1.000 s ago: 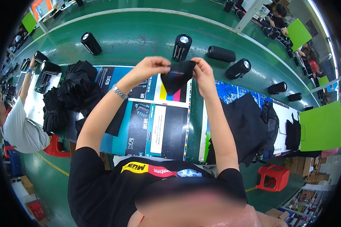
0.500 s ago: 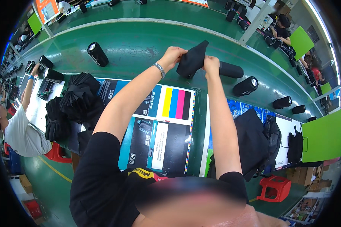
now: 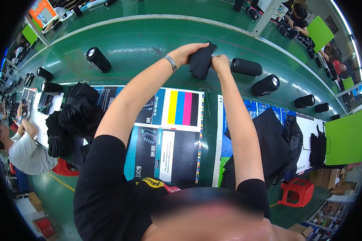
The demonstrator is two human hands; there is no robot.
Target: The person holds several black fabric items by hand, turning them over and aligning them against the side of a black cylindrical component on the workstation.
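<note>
In front of me, above the green conveyor surface, I hold a black cloth pouch (image 3: 201,62) between both hands. My left hand (image 3: 189,52) is closed round its upper left side, near the top edge. The fingers of my right hand (image 3: 220,63) pinch its right edge. Whether anything is inside the pouch cannot be made out. A black cylindrical speaker (image 3: 247,67) lies just right of my right hand. Another black speaker (image 3: 265,85), with a pale round end, lies nearer and further right.
Bundled black pouches (image 3: 79,106) are heaped at left, beside printed sheets (image 3: 165,138). Black cloth (image 3: 265,140) lies at right. More speakers rest on the conveyor, one (image 3: 98,59) at left. A co-worker (image 3: 28,148) sits at far left; a red stool (image 3: 296,192) stands lower right.
My left hand has shifted further over the pouch's top, and the pouch now hangs more upright and narrower. My right hand has moved slightly left. The co-worker's arm at left has drawn back from the speakers.
</note>
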